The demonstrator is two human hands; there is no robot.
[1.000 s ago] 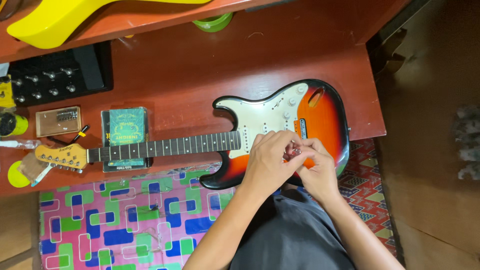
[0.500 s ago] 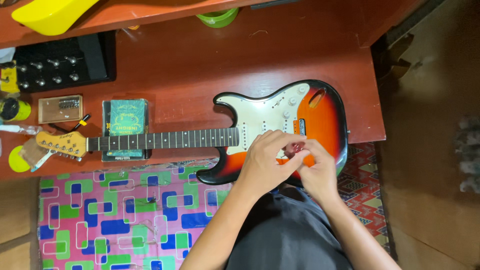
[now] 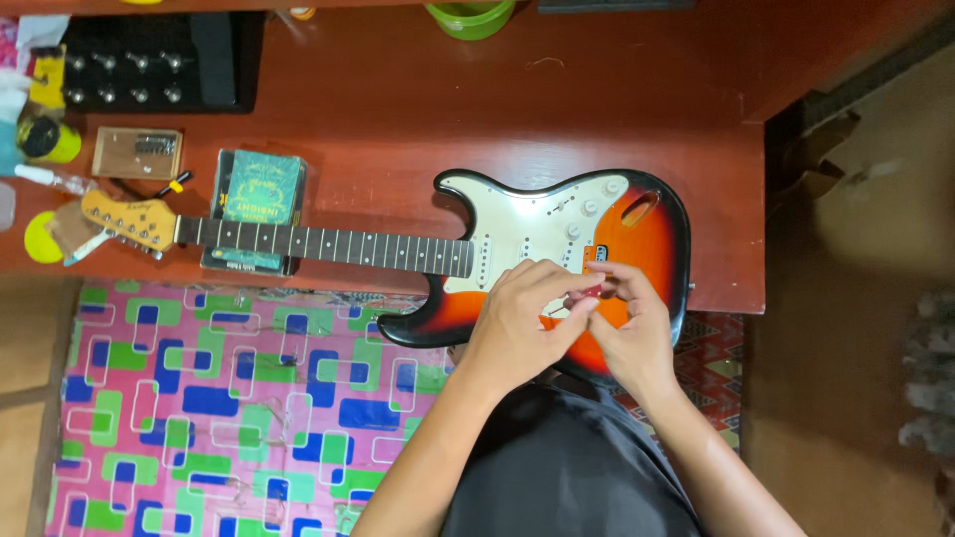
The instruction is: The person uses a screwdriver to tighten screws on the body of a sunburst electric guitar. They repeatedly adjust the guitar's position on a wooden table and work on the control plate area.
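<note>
Where the tabletop [image 3: 637, 109] meets its near edge, two hands work over one sunburst electric guitar [image 3: 652, 224]: the left hand [image 3: 522, 323] and right hand [image 3: 637, 333] are pressed close, fingertips pinching a small red object [image 3: 594, 290], perhaps a pick or cutter, too small to tell. Since half a second ago the hands have barely shifted. The neck runs toward the left edge over one green string packet [image 3: 262, 189]. Further back lie one black tray [image 3: 149, 62] holding eight tuning pegs, and a green bowl [image 3: 470, 17], cut off at the far edge.
</note>
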